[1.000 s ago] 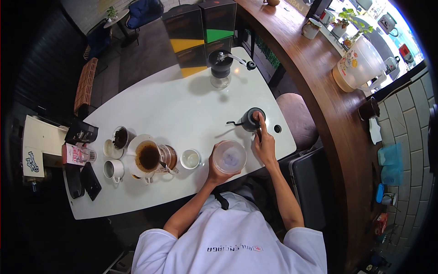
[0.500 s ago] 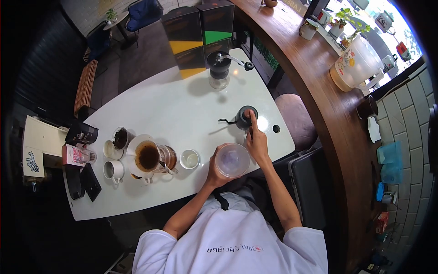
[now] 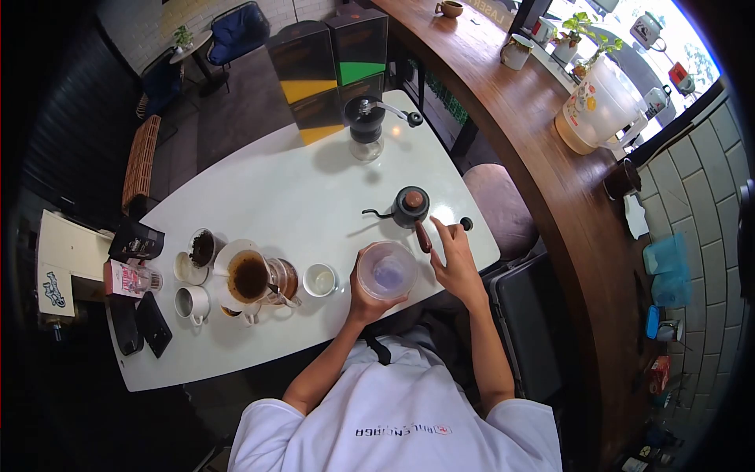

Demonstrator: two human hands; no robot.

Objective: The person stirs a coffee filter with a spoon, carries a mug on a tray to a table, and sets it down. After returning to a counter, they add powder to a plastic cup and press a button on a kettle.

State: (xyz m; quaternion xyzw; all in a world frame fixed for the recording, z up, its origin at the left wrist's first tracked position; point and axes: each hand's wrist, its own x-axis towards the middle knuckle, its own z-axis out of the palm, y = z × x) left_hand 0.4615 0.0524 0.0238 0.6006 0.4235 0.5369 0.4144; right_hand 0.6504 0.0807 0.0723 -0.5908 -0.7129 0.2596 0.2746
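Note:
My left hand [image 3: 363, 291] is wrapped round a clear, cloudy plastic container [image 3: 387, 271], whose round top faces me near the table's front edge. To its right, my right hand [image 3: 454, 256] is open, thumb and fingers apart, just beside the brown handle of a small dark gooseneck kettle [image 3: 410, 209]. The kettle stands on the table with its lid on and its spout pointing left. Left of the container is a small white cup [image 3: 319, 279] with pale liquid. Farther left, a white dripper [image 3: 228, 258] holding dark wet coffee sits over a glass server [image 3: 283, 277].
A hand coffee grinder [image 3: 366, 130] stands at the table's far end, close to dark boxes [image 3: 362, 47]. At the left are a white mug [image 3: 191, 303], a glass of dark grounds [image 3: 204, 248] and a phone [image 3: 154, 324]. A wooden counter [image 3: 503, 130] runs along the right, holding a plastic pitcher [image 3: 602, 106].
My right hand has come off the kettle's lid knob and drawn back toward me, uncovering the knob and handle. The left hand keeps its hold on the container. The whole view has shifted slightly.

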